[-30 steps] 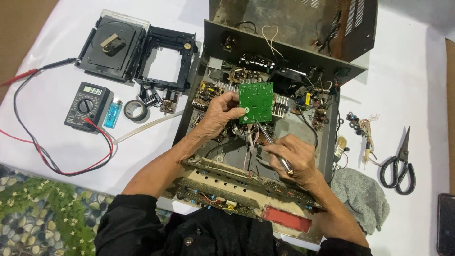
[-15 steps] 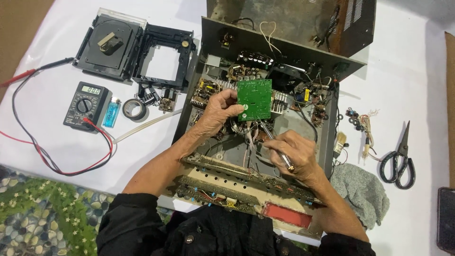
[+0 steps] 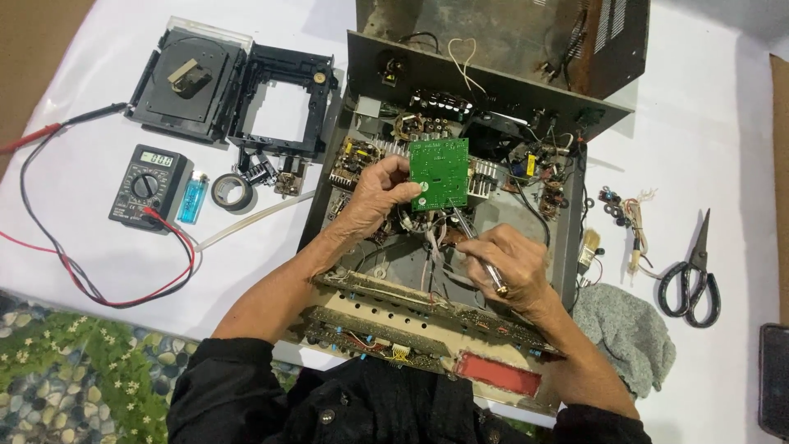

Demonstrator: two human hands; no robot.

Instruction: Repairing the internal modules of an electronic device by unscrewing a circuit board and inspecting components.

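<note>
Green against the grey metal, a small circuit board (image 3: 439, 173) stands tilted up just above the middle of the head view, pinched at its left edge by the left hand (image 3: 380, 196), whose thumb and fingers are closed on it. The right hand (image 3: 503, 265), just right of centre, is closed around a slim metal-tipped tool (image 3: 475, 247), held like a pen with its tip at the board's lower edge. Both hands work inside an opened amplifier chassis (image 3: 567, 271) that fills the centre of the frame, packed with wiring and components, its lid (image 3: 509, 33) propped up at the top centre. The chassis sits on a counter (image 3: 707, 123) covered in white.

In the upper left of the frame lie a black disc-drive mechanism (image 3: 187, 82) and an empty black plastic frame (image 3: 281, 99) side by side. Below them, at the left, a digital multimeter (image 3: 149, 186) rests with its red and black leads (image 3: 99, 292) looping across the counter, a blue lighter (image 3: 194, 197) just beside it and a roll of black tape (image 3: 232, 191) next to that. At the right edge lie black-handled scissors (image 3: 692, 275), near a small bundle of loose wires (image 3: 626, 218). A grey cloth (image 3: 629, 329) is bunched at the lower right, against the chassis corner.
</note>
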